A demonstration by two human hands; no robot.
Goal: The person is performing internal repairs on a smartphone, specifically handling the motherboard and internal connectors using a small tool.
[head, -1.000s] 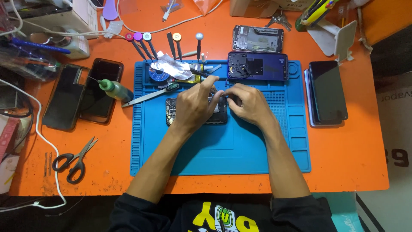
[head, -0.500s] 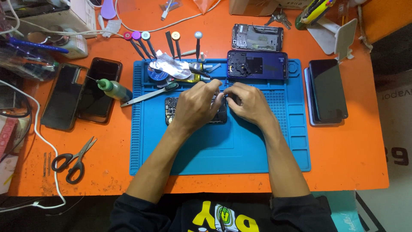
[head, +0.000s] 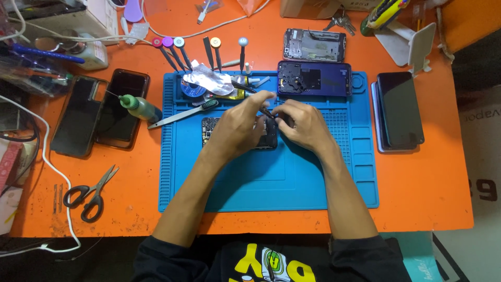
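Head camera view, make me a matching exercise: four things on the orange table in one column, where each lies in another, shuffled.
Things:
1. black-handled scissors
2. green-capped squeeze bottle
3. purple phone back cover
4. stack of dark phones

Places:
A. top edge of the blue mat
B. right of the mat
C. table's lower left
D. just left of the mat, beside two dark phones

Pairs: 1-C, 2-D, 3-A, 4-B

scissors (head: 90, 192), green-capped bottle (head: 138, 107), keys (head: 340, 21), stacked phones (head: 399, 110)
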